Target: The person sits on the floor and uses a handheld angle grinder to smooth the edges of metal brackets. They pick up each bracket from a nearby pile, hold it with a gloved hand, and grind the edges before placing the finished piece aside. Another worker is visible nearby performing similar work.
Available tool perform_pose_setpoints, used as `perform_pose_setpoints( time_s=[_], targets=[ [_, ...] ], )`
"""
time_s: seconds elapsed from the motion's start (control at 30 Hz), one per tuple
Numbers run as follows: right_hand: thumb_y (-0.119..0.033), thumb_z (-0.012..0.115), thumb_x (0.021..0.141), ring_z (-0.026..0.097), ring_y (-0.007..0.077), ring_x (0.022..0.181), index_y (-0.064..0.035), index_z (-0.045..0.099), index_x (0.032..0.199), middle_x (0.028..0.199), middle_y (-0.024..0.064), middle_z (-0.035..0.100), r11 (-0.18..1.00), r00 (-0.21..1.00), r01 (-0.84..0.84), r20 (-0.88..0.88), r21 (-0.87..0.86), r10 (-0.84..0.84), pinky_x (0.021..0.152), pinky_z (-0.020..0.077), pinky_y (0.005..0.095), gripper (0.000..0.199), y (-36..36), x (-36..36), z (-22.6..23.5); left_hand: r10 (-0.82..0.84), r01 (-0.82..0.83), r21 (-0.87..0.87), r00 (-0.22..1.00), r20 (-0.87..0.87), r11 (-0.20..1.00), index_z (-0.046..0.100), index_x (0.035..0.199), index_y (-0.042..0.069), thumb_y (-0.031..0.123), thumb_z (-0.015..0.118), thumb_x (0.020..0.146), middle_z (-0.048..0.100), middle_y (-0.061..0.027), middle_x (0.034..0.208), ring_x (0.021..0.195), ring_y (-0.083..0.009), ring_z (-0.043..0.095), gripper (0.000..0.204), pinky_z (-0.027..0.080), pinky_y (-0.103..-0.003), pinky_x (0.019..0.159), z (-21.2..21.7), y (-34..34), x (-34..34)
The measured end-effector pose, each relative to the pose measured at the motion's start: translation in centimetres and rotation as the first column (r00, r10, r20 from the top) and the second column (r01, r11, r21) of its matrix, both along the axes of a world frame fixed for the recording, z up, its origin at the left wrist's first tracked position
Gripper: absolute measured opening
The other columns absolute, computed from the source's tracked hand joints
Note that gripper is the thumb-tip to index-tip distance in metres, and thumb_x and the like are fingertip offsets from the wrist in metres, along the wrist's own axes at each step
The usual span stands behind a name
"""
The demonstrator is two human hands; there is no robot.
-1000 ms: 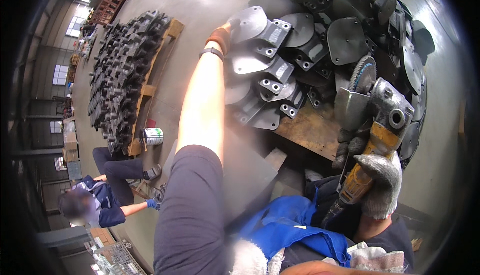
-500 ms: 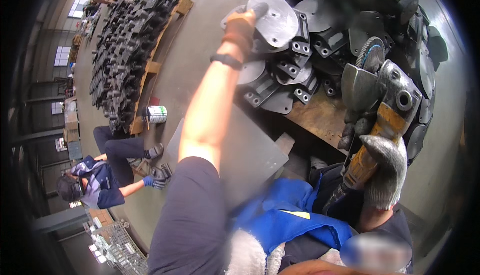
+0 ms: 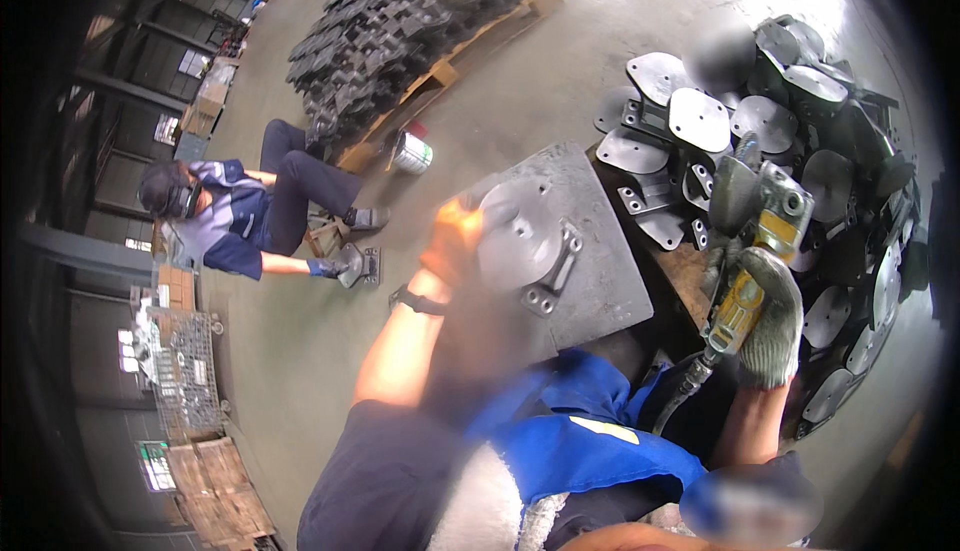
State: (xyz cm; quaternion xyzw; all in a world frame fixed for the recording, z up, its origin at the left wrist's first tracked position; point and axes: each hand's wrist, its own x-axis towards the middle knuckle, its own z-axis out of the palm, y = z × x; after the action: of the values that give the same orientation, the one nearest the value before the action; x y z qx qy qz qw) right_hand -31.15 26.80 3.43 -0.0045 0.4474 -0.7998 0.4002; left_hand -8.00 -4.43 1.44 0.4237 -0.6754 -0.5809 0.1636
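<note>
My left hand [image 3: 452, 241], in an orange-looking glove, is closed on the left edge of a metal bracket [image 3: 520, 234]. The bracket has a rounded plate with holes and a block with bored ends; it is over a flat grey steel slab [image 3: 607, 296], and whether it touches the slab I cannot tell. In a pale knitted glove, my right hand [image 3: 774, 316] wraps round a yellow-bodied angle grinder [image 3: 738, 313]. Its guard and disc point up and away, beside the heap of brackets [image 3: 700, 119]. A hose fitting runs from the grinder's lower end.
Ahead to the left, a wooden pallet [image 3: 440, 76] carries a dense stack of dark metal parts [image 3: 400, 31]. A paint can [image 3: 411, 153] stands by it. At the left a co-worker [image 3: 225, 201] sits low, handling a similar bracket [image 3: 370, 266]. Behind them is a wire cage cart [image 3: 185, 361].
My left hand has drawn a bracket from the heap back toward me, over the slab. My view has swung left. The grinder stays in my right hand.
</note>
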Motion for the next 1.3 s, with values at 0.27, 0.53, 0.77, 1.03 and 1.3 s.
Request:
perform_pose_setpoints(
  time_s=[0.27, 0.53, 0.77, 1.03, 1.3],
  targets=[
    [-0.02, 0.065, 0.095, 0.068, 0.0254, 0.083, 0.0022, 0.062, 0.107, 0.097, 0.0146, 0.066, 0.959, 0.965, -0.22, 0.102, -0.179, 0.24, 0.074, 0.0603, 0.0356, 0.026, -3.3, 6.6, 0.4, 0.101, -0.123, 0.142, 0.984, 0.15, 0.982, 0.07, 0.121, 0.002, 0.015, 0.066, 0.096, 0.076, -0.0117, 0.108, 0.096, -0.024, 0.074, 0.029, 0.06, -0.036, 0.087, -10.8, -5.4, 12.1],
    [-0.024, 0.065, 0.093, 0.073, 0.0302, 0.083, 0.0033, 0.059, 0.121, 0.11, 0.0226, 0.068, 0.916, 0.929, -0.368, -0.107, -0.159, 0.354, 0.069, 0.0657, 0.0389, 0.039, -2.3, 12.5, 2.8, 0.011, 0.229, -0.361, 0.833, 0.554, 0.904, 0.067, 0.126, 0.003, 0.017, 0.057, 0.1, 0.074, -0.0153, 0.115, 0.104, -0.0274, 0.073, 0.031, 0.059, -0.038, 0.092, -15.4, -9.1, 9.3],
    [-0.02, 0.067, 0.096, 0.071, 0.0215, 0.076, 0.003, 0.062, 0.119, 0.1, 0.0161, 0.072, 0.824, 0.821, -0.561, -0.073, 0.073, 0.566, 0.067, 0.0604, 0.0309, 0.033, -3.2, 15.5, 1.2, 0.199, 0.648, -0.466, 0.443, 0.874, 0.603, 0.065, 0.131, 0.005, 0.018, 0.049, 0.105, 0.073, -0.0185, 0.121, 0.111, -0.0304, 0.072, 0.033, 0.058, -0.04, 0.096, -19.0, -13.1, 13.8],
    [-0.021, 0.073, 0.091, 0.067, 0.0168, 0.065, 0.0008, 0.069, 0.104, 0.084, 0.0082, 0.071, 0.758, 0.778, -0.578, -0.076, 0.301, 0.624, 0.062, 0.0561, 0.0279, 0.026, -5.4, 15.5, -1.5, 0.233, 0.497, -0.5, 0.504, 0.832, 0.71, 0.064, 0.133, 0.006, 0.038, 0.028, 0.11, 0.065, -0.0216, 0.134, 0.126, -0.0392, 0.063, 0.053, 0.052, -0.048, 0.106, -20.2, -14.7, 12.0],
    [-0.023, 0.078, 0.089, 0.063, 0.0163, 0.058, -0.0006, 0.069, 0.102, 0.075, 0.0077, 0.066, 0.571, 0.619, -0.599, -0.128, 0.561, 0.775, 0.054, 0.0509, 0.0268, 0.027, -7.5, 15.5, -2.5, 0.29, 0.158, -0.469, 0.605, 0.741, 0.869, 0.064, 0.136, 0.01, 0.058, 0.02, 0.107, 0.063, -0.0232, 0.137, 0.131, -0.0419, 0.057, 0.071, 0.046, -0.049, 0.111, -20.1, -16.0, 9.6]
  ],
)
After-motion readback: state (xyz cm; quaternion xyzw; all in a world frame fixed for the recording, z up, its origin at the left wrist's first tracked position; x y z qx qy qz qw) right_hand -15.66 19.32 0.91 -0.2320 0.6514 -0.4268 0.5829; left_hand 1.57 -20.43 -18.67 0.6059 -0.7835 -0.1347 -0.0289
